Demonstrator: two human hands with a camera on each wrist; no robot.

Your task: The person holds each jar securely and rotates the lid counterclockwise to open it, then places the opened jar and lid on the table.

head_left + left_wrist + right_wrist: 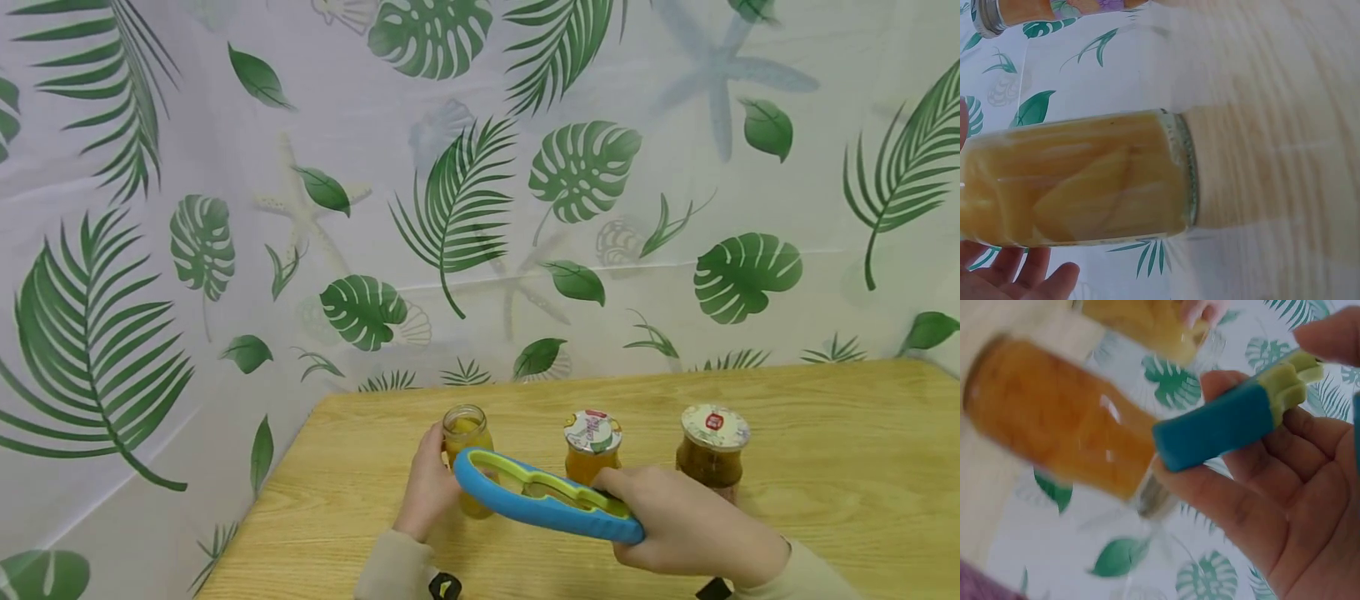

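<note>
My left hand [427, 492] holds a glass jar [467, 433] of yellow fruit pieces by its side, and the jar's mouth has no lid. In the left wrist view that jar [1079, 181] fills the middle, with its base against the wood. A blue and green jar opener [543, 509] is gripped at one end by my right hand [686, 525]. Its looped far end hangs in front of the lidless jar in the head view and covers part of it. The opener's blue end [1216, 434] shows between thumb and fingers in the right wrist view.
A lidded jar of orange contents [592, 457] stands on the wooden table [345, 450] behind the opener. Farther right is a lidded jar with dark brown contents [708, 467], partly behind my right hand. A leaf-printed sheet [480, 208] hangs along the table's back and left.
</note>
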